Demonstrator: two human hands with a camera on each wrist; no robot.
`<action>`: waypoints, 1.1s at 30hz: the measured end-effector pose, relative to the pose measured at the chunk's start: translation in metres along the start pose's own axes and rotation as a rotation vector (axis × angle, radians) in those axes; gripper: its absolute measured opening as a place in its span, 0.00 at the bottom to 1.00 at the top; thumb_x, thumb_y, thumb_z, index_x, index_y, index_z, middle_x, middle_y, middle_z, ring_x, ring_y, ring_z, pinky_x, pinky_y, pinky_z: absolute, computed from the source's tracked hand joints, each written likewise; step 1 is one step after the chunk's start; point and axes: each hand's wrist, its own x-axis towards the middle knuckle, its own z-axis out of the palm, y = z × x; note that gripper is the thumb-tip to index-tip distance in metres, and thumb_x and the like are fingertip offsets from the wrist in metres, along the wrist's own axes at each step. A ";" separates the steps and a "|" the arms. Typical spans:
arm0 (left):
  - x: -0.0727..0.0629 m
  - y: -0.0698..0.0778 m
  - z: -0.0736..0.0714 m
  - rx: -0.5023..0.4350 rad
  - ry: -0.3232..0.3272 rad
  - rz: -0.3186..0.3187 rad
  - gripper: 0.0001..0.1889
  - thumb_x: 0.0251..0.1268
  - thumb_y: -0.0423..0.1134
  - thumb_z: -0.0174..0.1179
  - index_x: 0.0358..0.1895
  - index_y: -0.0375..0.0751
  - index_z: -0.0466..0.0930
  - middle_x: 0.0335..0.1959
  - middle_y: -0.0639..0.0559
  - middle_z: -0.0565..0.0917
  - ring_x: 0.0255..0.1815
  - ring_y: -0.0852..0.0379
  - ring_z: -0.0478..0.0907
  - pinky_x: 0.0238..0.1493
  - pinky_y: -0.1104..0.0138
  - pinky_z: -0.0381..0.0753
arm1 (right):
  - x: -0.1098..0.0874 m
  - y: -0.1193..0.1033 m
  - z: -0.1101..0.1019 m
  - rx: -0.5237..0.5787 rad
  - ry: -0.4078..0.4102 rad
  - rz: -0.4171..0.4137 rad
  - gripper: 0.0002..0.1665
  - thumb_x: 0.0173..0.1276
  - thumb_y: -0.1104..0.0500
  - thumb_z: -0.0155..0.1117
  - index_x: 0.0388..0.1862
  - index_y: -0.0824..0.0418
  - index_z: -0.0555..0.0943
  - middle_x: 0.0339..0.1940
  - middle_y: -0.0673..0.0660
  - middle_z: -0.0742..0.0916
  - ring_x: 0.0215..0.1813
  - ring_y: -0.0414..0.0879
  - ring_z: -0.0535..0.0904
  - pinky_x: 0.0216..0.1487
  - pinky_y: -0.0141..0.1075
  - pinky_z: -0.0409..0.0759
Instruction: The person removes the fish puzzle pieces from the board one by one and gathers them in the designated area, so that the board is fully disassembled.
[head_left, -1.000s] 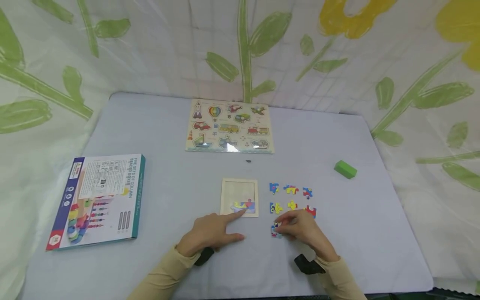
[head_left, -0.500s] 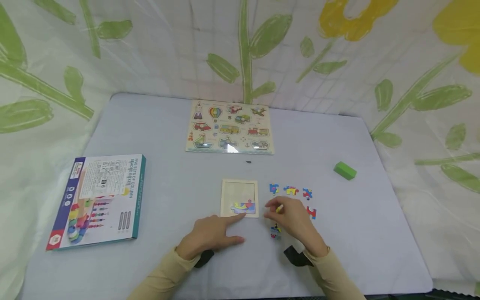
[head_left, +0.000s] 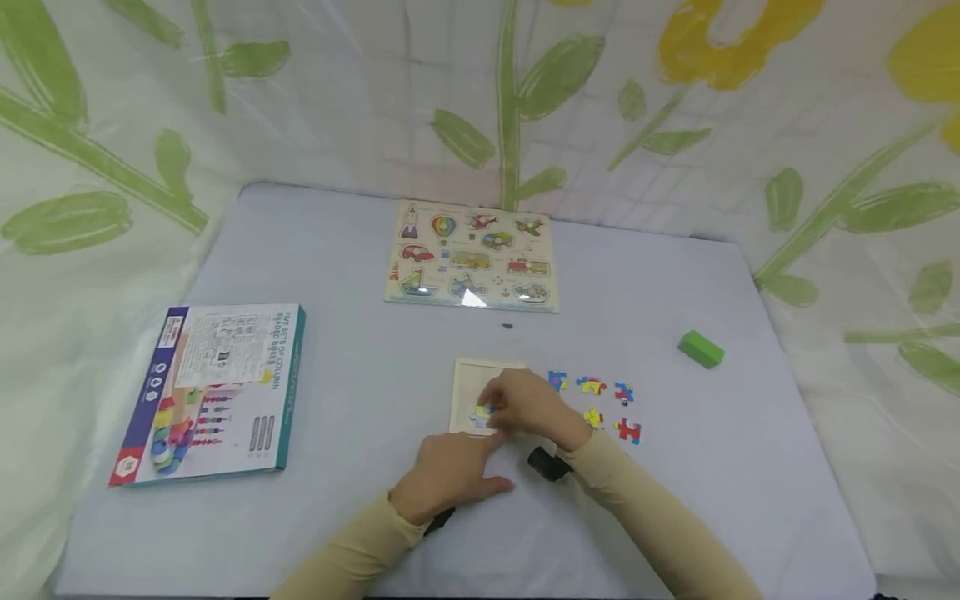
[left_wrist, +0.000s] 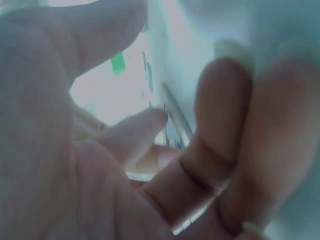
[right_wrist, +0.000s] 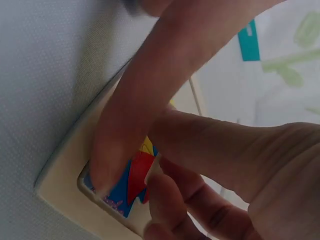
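My right hand (head_left: 525, 404) is over the small wooden puzzle tray (head_left: 456, 392), thumb and fingers together on a small jigsaw piece largely hidden by them. My left hand (head_left: 450, 475) lies at the tray's near edge, its index finger stretched out. In the right wrist view that finger presses the blue corner of the pieces set in the tray, beside a red patch (right_wrist: 140, 175). A blue and yellow portion (head_left: 480, 419) of these pieces shows at the right fingertips. In the left wrist view the other left fingers look curled, with nothing visible in them.
Loose jigsaw pieces lie right of the tray, among them a red one (head_left: 629, 431) and a yellow one (head_left: 592, 386). Behind stands a vehicle puzzle board (head_left: 472, 254). A boxed toy (head_left: 210, 392) lies left, a green block (head_left: 701, 349) right.
My right hand has gone from the loose pieces to the tray, having picked up a yellow jigsaw piece on the way. The left hand stays at the tray's near edge. The head view has shifted slightly.
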 end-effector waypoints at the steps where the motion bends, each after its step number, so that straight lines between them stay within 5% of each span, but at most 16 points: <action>1: 0.001 0.003 0.001 0.026 0.004 -0.003 0.37 0.56 0.71 0.67 0.70 0.68 0.74 0.17 0.51 0.78 0.22 0.53 0.79 0.19 0.57 0.73 | 0.001 -0.001 -0.001 -0.001 -0.010 0.003 0.13 0.59 0.64 0.79 0.43 0.61 0.90 0.39 0.55 0.91 0.41 0.44 0.83 0.47 0.39 0.83; 9: 0.004 0.011 -0.001 0.153 -0.001 -0.033 0.38 0.55 0.74 0.66 0.70 0.68 0.74 0.11 0.55 0.69 0.14 0.59 0.69 0.16 0.61 0.69 | 0.005 0.002 0.001 0.046 -0.033 0.026 0.11 0.57 0.65 0.79 0.39 0.61 0.88 0.36 0.53 0.89 0.38 0.42 0.79 0.45 0.36 0.81; 17: 0.010 0.006 -0.005 0.048 -0.083 -0.040 0.41 0.56 0.73 0.66 0.75 0.73 0.67 0.15 0.52 0.73 0.19 0.55 0.74 0.19 0.59 0.71 | -0.001 0.017 -0.015 0.293 -0.003 0.018 0.08 0.63 0.60 0.77 0.40 0.60 0.87 0.37 0.54 0.89 0.39 0.41 0.81 0.41 0.31 0.78; 25: 0.014 -0.003 -0.009 -0.182 -0.140 -0.029 0.41 0.58 0.70 0.66 0.77 0.69 0.67 0.30 0.46 0.86 0.31 0.52 0.81 0.25 0.58 0.71 | -0.083 0.081 -0.045 0.419 0.202 0.212 0.14 0.65 0.56 0.76 0.45 0.62 0.87 0.42 0.57 0.91 0.40 0.42 0.84 0.41 0.33 0.82; 30: 0.011 -0.007 -0.012 -0.266 -0.163 -0.029 0.39 0.59 0.68 0.66 0.76 0.66 0.70 0.32 0.46 0.87 0.33 0.54 0.80 0.25 0.61 0.69 | -0.132 0.116 -0.031 0.464 0.148 0.354 0.15 0.66 0.57 0.75 0.48 0.64 0.89 0.53 0.64 0.88 0.38 0.42 0.82 0.38 0.33 0.81; 33: 0.010 -0.006 -0.013 -0.274 -0.171 -0.031 0.39 0.60 0.67 0.67 0.75 0.66 0.71 0.29 0.47 0.85 0.29 0.55 0.76 0.24 0.62 0.68 | -0.147 0.126 -0.021 0.467 0.124 0.348 0.16 0.65 0.57 0.76 0.48 0.64 0.90 0.53 0.65 0.89 0.39 0.40 0.83 0.40 0.31 0.81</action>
